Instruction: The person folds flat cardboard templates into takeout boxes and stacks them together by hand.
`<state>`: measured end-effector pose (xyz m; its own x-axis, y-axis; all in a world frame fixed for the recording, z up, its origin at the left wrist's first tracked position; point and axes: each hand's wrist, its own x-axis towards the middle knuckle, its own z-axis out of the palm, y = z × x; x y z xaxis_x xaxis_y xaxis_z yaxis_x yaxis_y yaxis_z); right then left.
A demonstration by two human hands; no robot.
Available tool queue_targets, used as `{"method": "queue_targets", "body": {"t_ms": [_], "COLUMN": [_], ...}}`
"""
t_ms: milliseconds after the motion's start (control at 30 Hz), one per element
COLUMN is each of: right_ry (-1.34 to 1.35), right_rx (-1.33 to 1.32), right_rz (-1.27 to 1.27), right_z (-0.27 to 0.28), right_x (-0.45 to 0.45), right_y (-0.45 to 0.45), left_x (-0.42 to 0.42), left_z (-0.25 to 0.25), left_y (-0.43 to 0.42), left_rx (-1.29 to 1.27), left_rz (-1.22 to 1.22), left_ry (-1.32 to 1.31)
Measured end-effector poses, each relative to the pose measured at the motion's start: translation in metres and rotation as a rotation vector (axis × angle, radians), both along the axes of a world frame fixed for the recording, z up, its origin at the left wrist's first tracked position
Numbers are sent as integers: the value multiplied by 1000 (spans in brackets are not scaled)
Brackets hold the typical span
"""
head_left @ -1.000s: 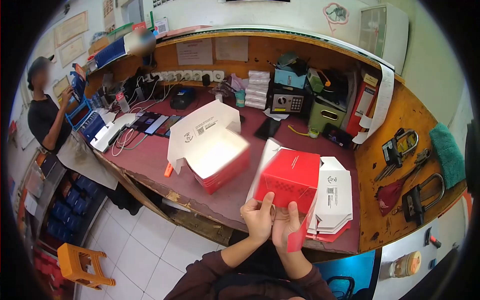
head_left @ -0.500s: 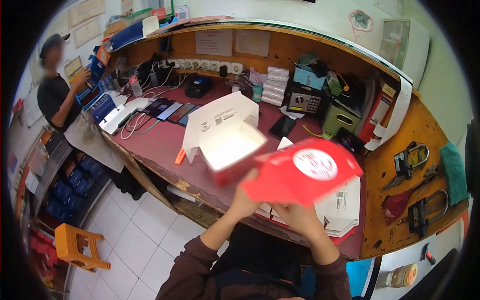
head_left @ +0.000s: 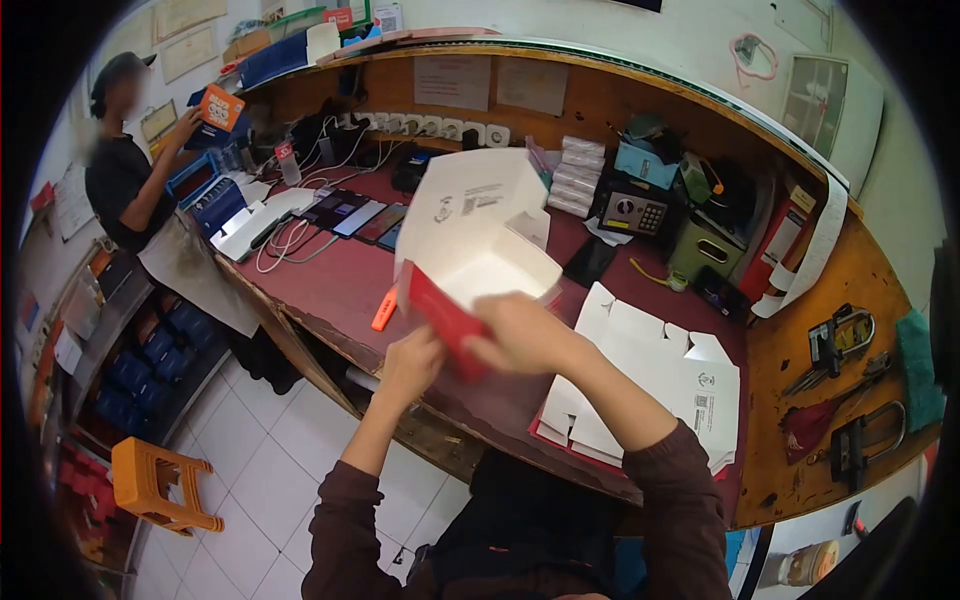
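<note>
Shifting the blurred red carton (head_left: pixel 436 308) from right of the open white-lined box (head_left: pixel 500 262) to its near side, the left hand (head_left: pixel 410 366) and right hand (head_left: pixel 528 334) held it in closed fingers; flat cartons (head_left: pixel 645 372) lay right of that box, an orange marker (head_left: pixel 384 310) left

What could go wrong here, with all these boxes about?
The red carton between the left hand and right hand might bump the open box just behind it. The orange marker lies near the front edge of the desk, so a knock could send it off. The stacked flat cartons under the right forearm might slide if brushed.
</note>
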<state>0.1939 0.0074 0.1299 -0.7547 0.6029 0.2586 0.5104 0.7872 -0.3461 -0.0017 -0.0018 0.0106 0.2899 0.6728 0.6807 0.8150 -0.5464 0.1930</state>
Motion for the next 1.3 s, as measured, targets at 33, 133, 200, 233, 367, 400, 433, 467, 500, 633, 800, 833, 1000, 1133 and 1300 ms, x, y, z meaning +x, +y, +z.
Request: {"method": "queue_targets", "body": {"t_ms": [33,133,200,233,367,400,433,467,500,633,800,833,1000,1133,1300], "right_ry": [-30,-60,-141,-147,-128,-117,-120,-119,-116,-151,-344,-344,-290,-318,-319], "right_rx": [9,34,55,49,51,54,46,105,164,243,218,217,-87,156,200], "right_rz": [-52,-143,-185,-182,-273,-297,-294,-291,-288,-234,-166,-166,-240,-247,-241], "right_z": [-4,-14,-17,-17,-16,-18,-21,-25,-28,-35,-36,-29,-13,-30,-23], "right_x": [-2,-4,-6,-7,-12,-13,-14,-16,-17,-23,-28,-28,-38,-53,-52], "right_y": [7,18,18,18,13,13,13,13,13,12,13,14,36,43,34], "left_x": [0,2,3,2,1,1,0,0,-1,-1,4,7,23,23,13], "left_z": [4,4,3,2,1,2,2,2,3,6,6,9,15,6,-19], "left_y": [0,3,7,8,13,14,15,15,15,12,8,6,-6,-5,16], "left_rx": [60,141,159,184,157,150,122,93,86,-9,-57,-59,-2,30,62], "left_rz": [-62,-163,-199,-234,-317,-315,-336,-356,-351,-349,-326,-334,-271,-117,184], "left_ry": [-9,-11,-3,-1,-28,-32,-47,-62,-65,-96,-174,-194,-135,0,61]}}
